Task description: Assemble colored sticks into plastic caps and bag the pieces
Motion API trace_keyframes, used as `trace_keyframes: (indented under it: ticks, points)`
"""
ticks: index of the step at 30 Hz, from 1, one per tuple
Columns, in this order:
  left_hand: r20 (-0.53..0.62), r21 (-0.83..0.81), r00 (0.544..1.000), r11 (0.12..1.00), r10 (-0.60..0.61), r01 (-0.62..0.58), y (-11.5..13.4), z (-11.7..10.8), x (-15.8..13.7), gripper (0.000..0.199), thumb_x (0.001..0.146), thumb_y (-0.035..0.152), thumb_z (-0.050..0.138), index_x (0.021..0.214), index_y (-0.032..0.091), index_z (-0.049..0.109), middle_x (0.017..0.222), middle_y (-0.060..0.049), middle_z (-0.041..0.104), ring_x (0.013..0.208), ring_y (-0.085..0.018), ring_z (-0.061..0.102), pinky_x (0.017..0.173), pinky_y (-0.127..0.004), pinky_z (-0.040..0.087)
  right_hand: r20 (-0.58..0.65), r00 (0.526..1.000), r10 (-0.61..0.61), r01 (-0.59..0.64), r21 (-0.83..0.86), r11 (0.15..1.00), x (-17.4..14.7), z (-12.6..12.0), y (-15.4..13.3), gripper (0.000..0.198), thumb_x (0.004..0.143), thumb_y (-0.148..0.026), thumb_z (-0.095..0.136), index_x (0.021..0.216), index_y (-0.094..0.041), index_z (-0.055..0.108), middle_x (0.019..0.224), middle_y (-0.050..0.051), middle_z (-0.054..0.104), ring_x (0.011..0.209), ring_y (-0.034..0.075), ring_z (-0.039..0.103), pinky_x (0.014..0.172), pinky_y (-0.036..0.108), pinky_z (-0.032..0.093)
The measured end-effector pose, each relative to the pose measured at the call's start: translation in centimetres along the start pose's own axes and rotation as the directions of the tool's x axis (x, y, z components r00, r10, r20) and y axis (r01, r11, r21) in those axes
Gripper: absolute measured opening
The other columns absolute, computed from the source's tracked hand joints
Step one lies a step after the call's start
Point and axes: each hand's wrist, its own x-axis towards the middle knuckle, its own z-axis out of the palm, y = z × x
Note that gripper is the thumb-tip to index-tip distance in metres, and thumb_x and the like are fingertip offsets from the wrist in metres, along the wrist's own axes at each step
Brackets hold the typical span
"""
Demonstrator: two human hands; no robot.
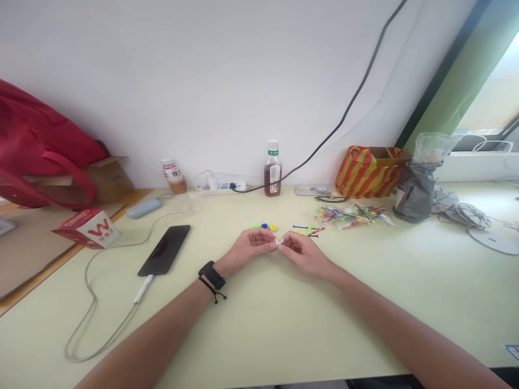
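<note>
My left hand (252, 246) and my right hand (300, 249) meet over the middle of the table, fingertips pinched on a small white piece (279, 243). Its exact kind is too small to make out. Just beyond my left fingers lie small round pieces, among them a green one (254, 227), a blue one (265, 226) and a yellow one (273, 227). Past my right hand is a little group of coloured cable ties (307, 229), in blue, green, red and black. A black watch (212, 274) and a cord bracelet are on my left wrist.
Farther right lies a clear bag of coloured ties (352, 214), before a striped bag (367, 173) and a grey bag (417, 192). A dark bottle (272, 175) and a power strip (227, 186) stand by the wall. Left are a phone (165, 249) on its cable and a red-white box (87, 228).
</note>
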Motion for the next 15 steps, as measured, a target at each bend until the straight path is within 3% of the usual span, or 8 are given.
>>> trace_keyframes:
  ticks: [5,10,13,15]
  points:
    - [0.040,-0.013,0.999,1.000,-0.012,0.013,0.2,0.2,-0.1,0.032,0.078,0.034,0.088,0.100,0.016,0.074,0.100,-0.008,0.078,0.098,-0.022,0.073,0.097,-0.040,0.055,-0.013,0.999,-0.047,0.046,-0.105,0.993,-0.2,0.0,-0.1,0.031,0.098,-0.055,0.058,0.098,-0.023,0.061,0.084,0.001,0.064,0.070,0.016,0.056,0.060,0.028,0.043]
    - [0.012,0.046,1.000,0.999,0.002,-0.003,0.6,0.5,-0.2,0.034,0.082,0.040,0.084,0.103,0.016,0.074,0.095,-0.008,0.077,0.091,-0.021,0.073,0.090,-0.038,0.057,-0.014,0.995,-0.099,0.095,-0.172,0.981,-0.2,-0.3,-0.8,0.027,0.103,-0.048,0.050,0.095,-0.023,0.060,0.084,0.002,0.066,0.074,0.017,0.059,0.063,0.029,0.046]
    - [-0.055,0.124,0.998,0.992,0.037,-0.030,0.4,0.7,-0.1,0.035,0.086,0.043,0.079,0.105,0.015,0.073,0.092,-0.008,0.074,0.085,-0.020,0.070,0.083,-0.035,0.057,-0.114,0.971,-0.211,0.165,-0.321,0.933,-0.2,-2.6,-2.4,0.024,0.104,-0.043,0.048,0.095,-0.023,0.057,0.083,0.003,0.064,0.074,0.018,0.059,0.066,0.030,0.047]
    - [-0.090,0.202,0.992,0.977,0.084,-0.064,0.0,0.8,-0.1,0.031,0.088,0.043,0.077,0.101,0.015,0.072,0.092,-0.008,0.072,0.082,-0.018,0.068,0.078,-0.033,0.056,-0.265,0.910,-0.320,0.175,-0.454,0.874,-0.4,-5.0,-3.8,0.023,0.104,-0.042,0.048,0.097,-0.023,0.057,0.085,0.004,0.064,0.073,0.018,0.059,0.065,0.031,0.046]
